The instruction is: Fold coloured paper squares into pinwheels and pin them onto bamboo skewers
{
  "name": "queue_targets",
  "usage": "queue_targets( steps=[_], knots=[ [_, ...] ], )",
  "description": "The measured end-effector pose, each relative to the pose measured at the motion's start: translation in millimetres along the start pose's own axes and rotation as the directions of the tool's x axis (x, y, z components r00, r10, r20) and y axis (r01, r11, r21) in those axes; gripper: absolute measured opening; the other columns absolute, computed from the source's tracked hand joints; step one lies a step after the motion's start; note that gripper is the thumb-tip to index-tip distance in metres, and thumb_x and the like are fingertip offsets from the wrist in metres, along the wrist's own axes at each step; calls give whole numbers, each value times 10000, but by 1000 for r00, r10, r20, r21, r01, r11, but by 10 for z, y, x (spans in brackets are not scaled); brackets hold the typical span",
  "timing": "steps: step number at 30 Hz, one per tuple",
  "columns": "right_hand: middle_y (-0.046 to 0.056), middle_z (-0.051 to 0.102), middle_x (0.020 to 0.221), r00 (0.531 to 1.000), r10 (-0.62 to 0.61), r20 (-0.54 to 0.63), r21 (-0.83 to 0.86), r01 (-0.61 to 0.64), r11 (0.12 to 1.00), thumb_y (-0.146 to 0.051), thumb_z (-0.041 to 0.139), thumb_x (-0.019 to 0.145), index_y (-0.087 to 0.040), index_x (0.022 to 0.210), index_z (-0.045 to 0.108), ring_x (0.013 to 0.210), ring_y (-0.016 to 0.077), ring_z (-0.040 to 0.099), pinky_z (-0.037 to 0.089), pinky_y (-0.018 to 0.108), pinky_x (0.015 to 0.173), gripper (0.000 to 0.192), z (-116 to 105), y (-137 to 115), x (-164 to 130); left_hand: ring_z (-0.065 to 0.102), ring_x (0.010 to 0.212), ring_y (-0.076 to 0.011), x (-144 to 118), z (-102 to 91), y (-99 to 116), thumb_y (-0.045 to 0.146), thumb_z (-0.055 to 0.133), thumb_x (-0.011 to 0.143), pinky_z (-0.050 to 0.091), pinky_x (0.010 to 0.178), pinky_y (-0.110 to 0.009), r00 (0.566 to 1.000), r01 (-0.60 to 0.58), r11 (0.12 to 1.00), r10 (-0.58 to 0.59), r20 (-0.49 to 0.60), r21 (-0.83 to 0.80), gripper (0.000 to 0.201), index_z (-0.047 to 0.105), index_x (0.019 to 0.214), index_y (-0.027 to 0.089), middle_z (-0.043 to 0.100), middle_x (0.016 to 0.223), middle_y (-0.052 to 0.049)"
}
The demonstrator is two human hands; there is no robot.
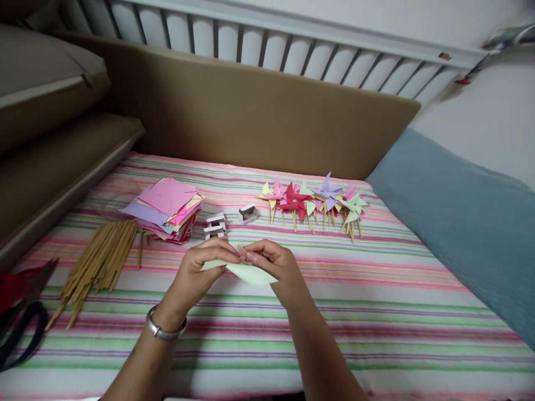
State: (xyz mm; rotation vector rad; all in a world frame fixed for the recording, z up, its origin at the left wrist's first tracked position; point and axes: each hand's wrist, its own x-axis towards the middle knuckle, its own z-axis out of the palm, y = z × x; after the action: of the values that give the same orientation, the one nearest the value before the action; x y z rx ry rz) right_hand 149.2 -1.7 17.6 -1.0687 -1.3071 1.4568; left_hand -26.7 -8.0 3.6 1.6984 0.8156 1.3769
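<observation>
Left hand [200, 267]: grip pressed together, fingertips pinching the left end of a pale green paper piece [246, 273]; a metal bangle [164, 328] sits on the wrist.
Right hand [273, 264]: grip closed, pinching the same paper from the right; a short tip of a thin wooden stick [241, 248] shows between the two hands, at the fingertips; which hand holds it cannot be told.
Pale green paper piece: folded or curved, held just above the striped bed cover [376, 312], in the middle of the view, between both hands.
Stack of coloured paper squares [167, 209]: pink, lilac and yellow sheets, loosely piled, beyond the left hand.
Bundle of wooden sticks [98, 264]: lying flat, just left of the paper stack, partly touching it.
Small white pieces [215, 225]: stacked just right of the paper pile; one more white piece [248, 213] near them, apart.
Finished paper pinwheels [313, 203]: a row in red, lilac, yellow, pink and green on stick handles, lying beyond the right hand.
Scissors [20, 323]: dark handles, at the left edge.
Blue blanket [468, 223]: along the right side of the bed.
Brown padded board [251, 111]: behind the bed cover; white slatted rail [292, 50] above it.
</observation>
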Motion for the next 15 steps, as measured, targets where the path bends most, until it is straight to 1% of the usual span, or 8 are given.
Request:
queue_targets(
  steps=[2,8,11,15],
  knots=[
    [8,670,725,1000,-5,-3,9,5,1000,-305,680,698,-183,751,661,646,130,585,431,233,586,134,20,-7,-2,630,809,-182,3,2,10,213,662,741,358,981,-406,999,-28,999,29,-27,41,97,722,815,229,698,820,-46],
    [17,684,745,999,-42,-11,-5,42,999,-267,667,689,-192,733,674,683,151,612,459,248,618,88,73,-33,-4,632,807,-187,1,-7,28,198,641,755,360,981,-435,995,-60,989,71,-74,137,94,705,810,239,709,810,-41],
    [16,682,744,999,-43,-7,-2,43,999,-238,673,649,-196,732,670,653,149,600,453,239,570,93,92,-43,-9,632,806,-189,-1,-10,32,208,630,762,355,989,-447,993,-67,984,81,-83,164,91,701,809,242,712,805,-40],
    [-12,650,646,1000,-27,0,-8,27,1000,-206,641,627,-199,725,666,562,121,548,414,217,507,101,111,-58,-14,633,809,-190,1,-13,36,203,617,771,363,982,-444,992,-86,979,100,-71,185,102,702,817,236,712,813,-47]
  ],
)
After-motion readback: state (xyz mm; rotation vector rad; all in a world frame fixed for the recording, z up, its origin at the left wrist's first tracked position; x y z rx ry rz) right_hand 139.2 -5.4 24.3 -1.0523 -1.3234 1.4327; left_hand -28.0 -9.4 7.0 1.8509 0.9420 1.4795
